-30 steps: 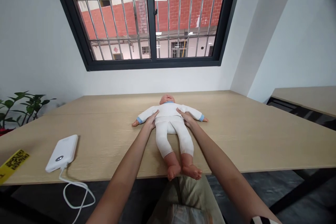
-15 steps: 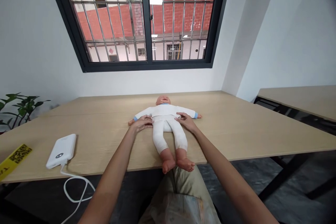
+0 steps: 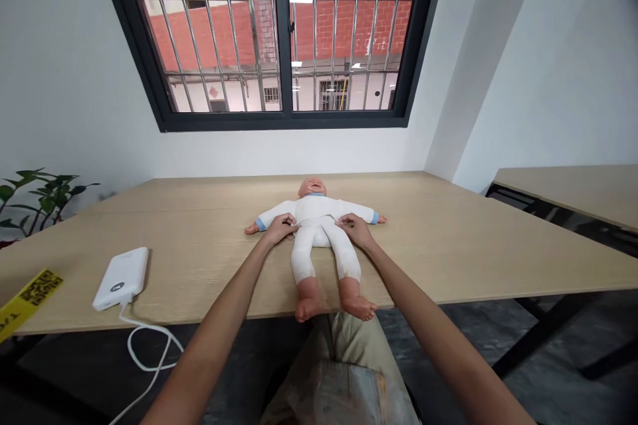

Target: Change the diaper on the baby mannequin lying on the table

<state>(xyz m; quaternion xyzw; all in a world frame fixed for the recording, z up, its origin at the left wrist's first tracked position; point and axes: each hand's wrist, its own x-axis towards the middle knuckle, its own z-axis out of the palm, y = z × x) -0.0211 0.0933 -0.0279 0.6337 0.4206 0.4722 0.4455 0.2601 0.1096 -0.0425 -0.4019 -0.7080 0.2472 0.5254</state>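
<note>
A baby doll (image 3: 315,239) in white clothes with blue cuffs and collar lies on its back on the table. Its head points to the window, its arms are spread, and its bare feet reach the near edge. At the doll's waist, my left hand (image 3: 282,227) has fingers and thumb pinched on the white clothing. My right hand (image 3: 355,228) pinches the clothing at the opposite hip. The exact fold under the fingertips is too small to make out.
The wooden table (image 3: 199,212) carries a white power bank (image 3: 122,277) with a white cable (image 3: 149,368) hanging off the edge. A yellow tag (image 3: 30,302) and a plant (image 3: 42,199) are at the left. Behind is a barred window (image 3: 286,121); another table (image 3: 573,196) stands right.
My left hand has gone from lying with extended fingers beside the hip to pinching at the waist. The doll's lower legs and feet have spread further apart. My right hand stays at the hip.
</note>
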